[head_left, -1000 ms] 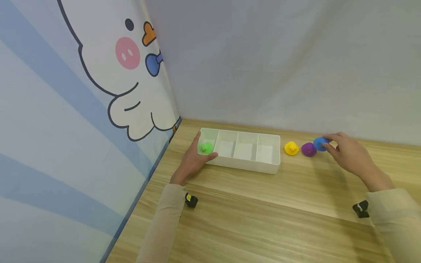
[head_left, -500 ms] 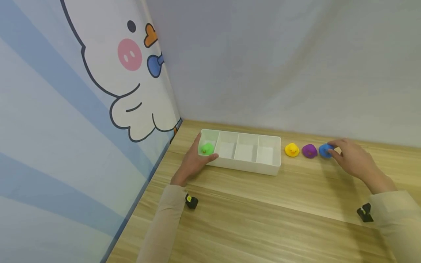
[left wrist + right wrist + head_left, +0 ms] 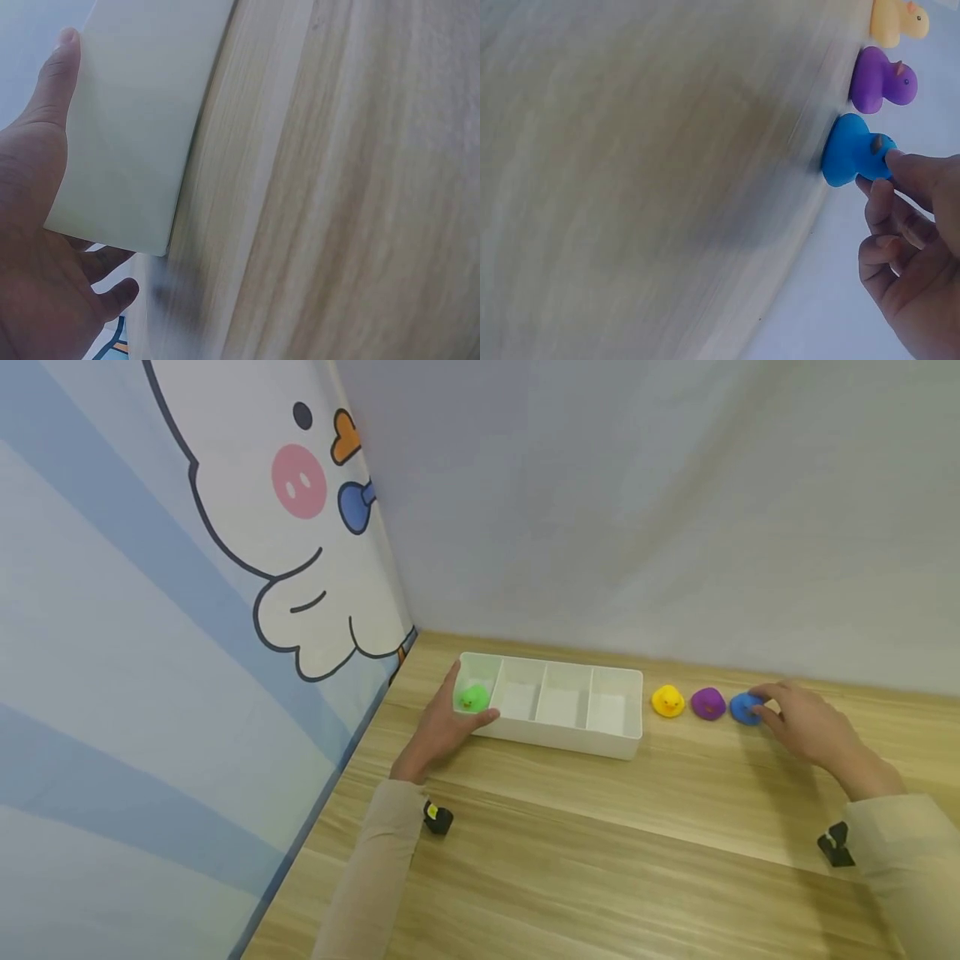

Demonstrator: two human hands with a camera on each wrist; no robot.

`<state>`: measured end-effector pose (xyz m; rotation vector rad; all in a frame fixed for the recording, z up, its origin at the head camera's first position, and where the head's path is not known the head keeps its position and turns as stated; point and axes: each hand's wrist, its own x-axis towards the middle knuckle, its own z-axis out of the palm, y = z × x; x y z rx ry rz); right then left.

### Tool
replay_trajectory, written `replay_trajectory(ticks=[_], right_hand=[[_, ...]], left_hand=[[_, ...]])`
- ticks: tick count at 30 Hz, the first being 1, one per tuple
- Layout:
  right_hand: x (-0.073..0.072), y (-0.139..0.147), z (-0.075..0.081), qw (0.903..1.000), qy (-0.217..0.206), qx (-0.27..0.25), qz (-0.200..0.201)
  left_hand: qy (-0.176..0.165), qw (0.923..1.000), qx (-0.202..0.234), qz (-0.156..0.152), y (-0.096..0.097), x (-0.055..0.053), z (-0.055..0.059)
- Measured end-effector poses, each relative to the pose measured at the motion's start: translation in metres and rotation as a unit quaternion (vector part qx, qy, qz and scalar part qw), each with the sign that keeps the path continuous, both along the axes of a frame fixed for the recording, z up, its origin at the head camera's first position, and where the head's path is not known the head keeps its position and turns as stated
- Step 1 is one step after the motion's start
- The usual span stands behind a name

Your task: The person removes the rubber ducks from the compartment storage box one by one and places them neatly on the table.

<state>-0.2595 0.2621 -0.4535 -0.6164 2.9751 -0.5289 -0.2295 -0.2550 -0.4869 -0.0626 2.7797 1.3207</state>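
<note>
My left hand (image 3: 442, 720) grips the left end of a white divided box (image 3: 558, 737), thumb along the front wall and fingers round the end. The wrist view shows the same thumb on the box wall (image 3: 142, 127). A green rubber duck (image 3: 474, 698) sits in the leftmost compartment. To the right of the box, my right hand (image 3: 813, 727) pinches the head of a blue rubber duck (image 3: 847, 154), which stands on the table. A purple rubber duck (image 3: 708, 703) and a yellow one (image 3: 667, 702) complete the row, with a small gap between purple and blue.
All of this is on a wood-grain table (image 3: 570, 852). A grey-white curtain (image 3: 600, 510) hangs behind its back edge. On the left rises a blue-and-white printed cloth (image 3: 172, 693) with a cartoon figure. Small black devices sit at both wrists.
The right hand has moved the blue duck rightward and down, from overlapping the purple duck in the view to a spot just right of it. The left hand stays on the box.
</note>
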Motion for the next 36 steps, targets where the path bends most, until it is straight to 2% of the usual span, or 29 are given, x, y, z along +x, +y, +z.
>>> replay_trajectory(ticks=[8,21,36], right_hand=[[0.001,0.003,0.003,0.9999,-0.002,-0.004,0.011],[0.002,0.006,0.004,0.9992,0.031,-0.024,0.012],[-0.002,-0.028,0.01,0.9977,0.047,-0.048,0.01]], left_hand=[[-0.004,1.0,-0.003,0.001,0.0,0.001,0.002],[0.002,1.0,-0.002,0.004,0.001,0.0,0.0],[0.006,1.0,-0.001,-0.001,0.002,0.0,0.0]])
